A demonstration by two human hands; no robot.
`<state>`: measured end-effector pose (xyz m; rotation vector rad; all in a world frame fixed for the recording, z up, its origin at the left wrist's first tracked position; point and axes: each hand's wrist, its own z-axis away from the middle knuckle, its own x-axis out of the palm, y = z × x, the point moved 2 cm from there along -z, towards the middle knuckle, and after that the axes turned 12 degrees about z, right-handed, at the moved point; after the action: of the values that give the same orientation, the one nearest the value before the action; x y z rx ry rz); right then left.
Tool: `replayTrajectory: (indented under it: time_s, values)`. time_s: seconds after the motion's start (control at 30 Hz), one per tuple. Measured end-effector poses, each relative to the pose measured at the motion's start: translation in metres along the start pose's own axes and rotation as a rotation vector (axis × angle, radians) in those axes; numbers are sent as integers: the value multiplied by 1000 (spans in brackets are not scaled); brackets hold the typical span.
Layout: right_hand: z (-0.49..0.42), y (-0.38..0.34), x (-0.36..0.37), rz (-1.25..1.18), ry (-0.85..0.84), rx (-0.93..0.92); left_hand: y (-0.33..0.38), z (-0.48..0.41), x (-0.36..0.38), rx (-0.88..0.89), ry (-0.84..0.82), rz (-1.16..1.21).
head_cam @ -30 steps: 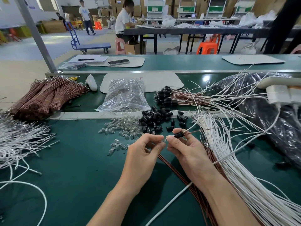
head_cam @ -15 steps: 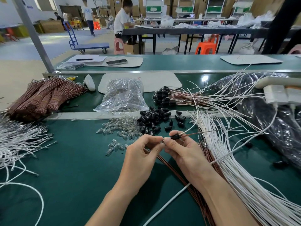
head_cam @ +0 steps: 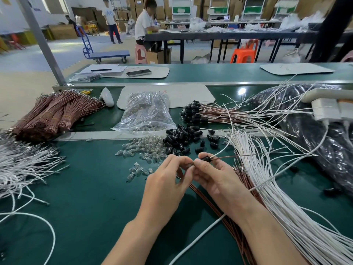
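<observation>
- While both forearms come in side by side over the near bench (head_cam: pixel 86 197), the work is held at the middle, close under the eyes.
- The left hand (head_cam: pixel 166 180) pinches a small clear bulb (head_cam: pixel 191 164) between thumb and forefinger. The bulb is mostly hidden, and its end points right.
- The right hand (head_cam: pixel 215 178) has its fingers pinched round the black socket (head_cam: pixel 206 159), just above the bench with its mouth facing left. A white wire (head_cam: pixel 222 152) and a brown wire (head_cam: pixel 240 156) trail off to the right, clear of the joint.
- By the look of it, the bulb is being pressed into the socket.
- Compared with a second ago, the two sets of fingertips have closed up and now touch. The socket has hardly shifted.
- Just beyond, the loose bulbs (head_cam: pixel 145 149) and spare sockets (head_cam: pixel 181 137) lie within easy reach as stock. The white leads (head_cam: pixel 271 184) fan out on the right.
- Farther off sit a clear bag (head_cam: pixel 145 113) and the finished pieces (head_cam: pixel 193 113), laid with their heads together.
- At the far left lie brown bundles (head_cam: pixel 53 113).
</observation>
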<state>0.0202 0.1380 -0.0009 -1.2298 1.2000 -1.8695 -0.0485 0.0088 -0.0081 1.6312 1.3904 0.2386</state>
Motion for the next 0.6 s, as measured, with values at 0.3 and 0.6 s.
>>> replayTrajectory:
  time_s: [0.3, 0.6]
  values:
    - [0, 2, 0, 51, 56, -18, 4, -1, -2, 62, -17, -32]
    - [-4, 5, -3, 87, 99, -51, 1, 1, -1, 42, -19, -47]
